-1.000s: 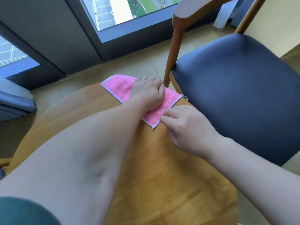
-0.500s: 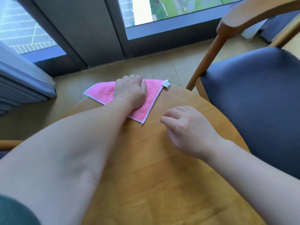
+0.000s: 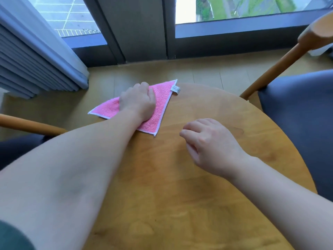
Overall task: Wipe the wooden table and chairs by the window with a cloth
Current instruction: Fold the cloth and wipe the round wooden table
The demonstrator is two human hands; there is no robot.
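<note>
Head view: L hand point(image 3: 137, 102) pressed palm-down on pink cloth point(image 3: 160, 105), fingers curled over its far side at the far edge of the round wooden table point(image 3: 180, 186); cloth lies flat, white-trimmed, w/ a small label point(image 3: 175, 89) at its far-right corner. R hand point(image 3: 210, 147) is over the tabletop near the cloth but apart from it, fingers loosely curled, holding nothing; contact w/ the wood cannot be told. Dark-cushioned chair point(image 3: 297, 114) w/ wooden frame stands at right, window point(image 3: 234, 8) and curtain point(image 3: 36, 56) beyond.
</note>
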